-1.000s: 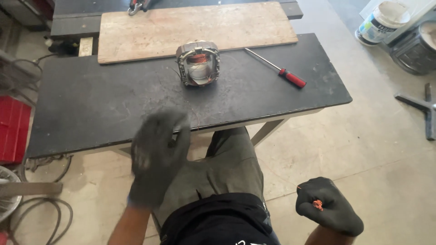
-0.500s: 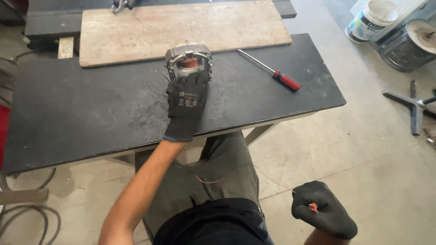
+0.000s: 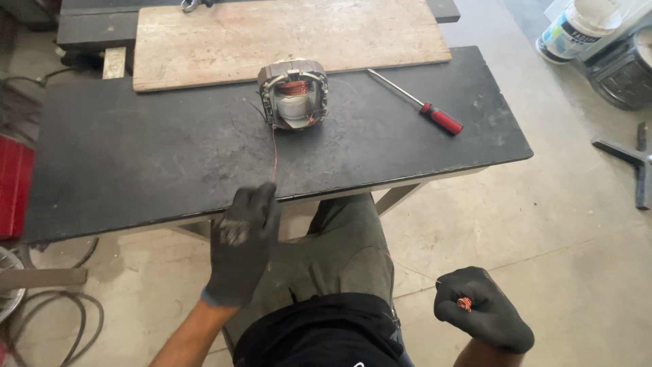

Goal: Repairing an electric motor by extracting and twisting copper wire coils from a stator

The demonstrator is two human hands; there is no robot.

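Stator (image 3: 294,102) sits upper centre of frame on the dark bench (image 3: 136,163), a grey metal core with coppery windings showing inside. Thin copper wire (image 3: 274,153) runs down from it to the gloved left hand (image 3: 242,241), fingertips pinching the strand at the bench edge. Right hand (image 3: 482,318), lower right, is fisted around a small wire coil (image 3: 464,303). Red-handled screwdriver (image 3: 424,109) lies right of the stator.

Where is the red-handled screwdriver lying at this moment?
In the head view, the screwdriver lies on the right part of the dark table, just right of the motor stator and below the wooden board.
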